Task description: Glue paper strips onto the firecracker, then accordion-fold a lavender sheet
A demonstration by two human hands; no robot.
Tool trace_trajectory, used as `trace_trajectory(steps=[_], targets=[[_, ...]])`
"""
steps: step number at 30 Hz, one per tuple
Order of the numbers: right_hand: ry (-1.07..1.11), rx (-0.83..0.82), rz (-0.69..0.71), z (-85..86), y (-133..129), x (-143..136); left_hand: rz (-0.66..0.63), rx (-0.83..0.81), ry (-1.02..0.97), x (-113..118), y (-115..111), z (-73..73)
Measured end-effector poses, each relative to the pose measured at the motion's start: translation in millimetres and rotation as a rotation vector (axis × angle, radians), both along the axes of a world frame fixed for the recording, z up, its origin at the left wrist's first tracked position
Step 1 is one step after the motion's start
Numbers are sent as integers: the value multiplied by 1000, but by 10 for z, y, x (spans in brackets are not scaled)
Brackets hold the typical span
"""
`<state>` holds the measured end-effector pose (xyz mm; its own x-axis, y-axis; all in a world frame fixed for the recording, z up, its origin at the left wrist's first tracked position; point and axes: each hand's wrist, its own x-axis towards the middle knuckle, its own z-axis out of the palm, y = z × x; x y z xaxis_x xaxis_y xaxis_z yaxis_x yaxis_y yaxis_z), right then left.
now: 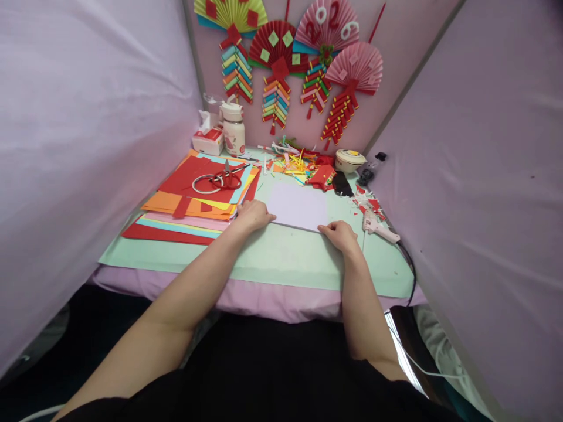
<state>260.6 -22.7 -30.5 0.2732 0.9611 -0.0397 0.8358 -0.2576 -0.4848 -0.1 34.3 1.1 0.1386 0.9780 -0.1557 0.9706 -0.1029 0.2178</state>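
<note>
A pale lavender sheet of paper (pixel 299 204) lies flat on the mint-green mat, its near edge toward me. My left hand (pixel 255 215) is closed at the sheet's near left corner, the thumb along the edge. At the near right corner, my right hand (pixel 341 234) pinches the paper between thumb and fingers. Just left of my left hand is a stack of coloured paper, with an orange sheet (pixel 165 202) and a red sheet (pixel 180 176) showing. Red-handled scissors (pixel 226 179) rest on that stack, beside a white ring (pixel 204 184).
A white glue gun (pixel 379 227) with a cord lies at the right. Paper scraps (pixel 297 164), a black phone (pixel 342 184) and a lidded bowl (pixel 349 160) sit at the back. A white bottle (pixel 233 129) and tissue box (pixel 208 142) stand back left; paper fans (pixel 328 26) hang on the wall.
</note>
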Motion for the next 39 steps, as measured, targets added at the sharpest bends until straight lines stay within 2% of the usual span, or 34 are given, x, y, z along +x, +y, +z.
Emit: trace_trajectory(steps=[10, 19, 31, 39], targets=[[-18, -44, -9, 21, 0, 4, -1, -2, 43, -14, 39, -21], [-48, -109, -23, 59, 23, -22, 10, -65, 109, 16, 8, 65], [-84, -159, -7, 61, 74, 8, -13, -78, 133, 3, 26, 71], [-135, -164, -2, 80, 70, 1, -28, -93, 116, -23, 125, 15]])
